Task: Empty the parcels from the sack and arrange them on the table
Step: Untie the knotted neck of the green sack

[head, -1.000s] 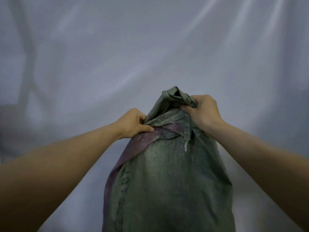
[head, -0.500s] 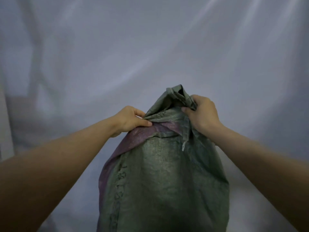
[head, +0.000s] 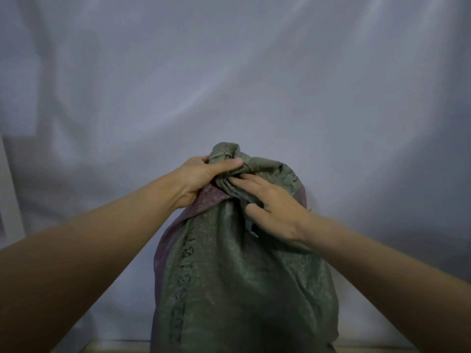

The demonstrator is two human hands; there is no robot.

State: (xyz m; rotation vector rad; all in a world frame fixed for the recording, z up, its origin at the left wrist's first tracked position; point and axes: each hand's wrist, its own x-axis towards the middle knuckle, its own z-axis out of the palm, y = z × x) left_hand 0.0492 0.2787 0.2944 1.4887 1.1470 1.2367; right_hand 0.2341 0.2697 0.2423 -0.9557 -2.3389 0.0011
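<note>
The sack, a green woven one with a purple strip down its left side, stands upright in the middle in front of a pale draped sheet; its bottom is cut off by the lower edge. The left hand is clenched around the bunched neck. The right hand lies just below with loose fingers on the folds. Whatever the sack contains is hidden, and its dark lettering is too blurred to read.

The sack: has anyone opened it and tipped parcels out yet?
No: the green sack stands full, its neck bunched shut in the left hand, the right hand resting on it, no parcels in sight.
</note>
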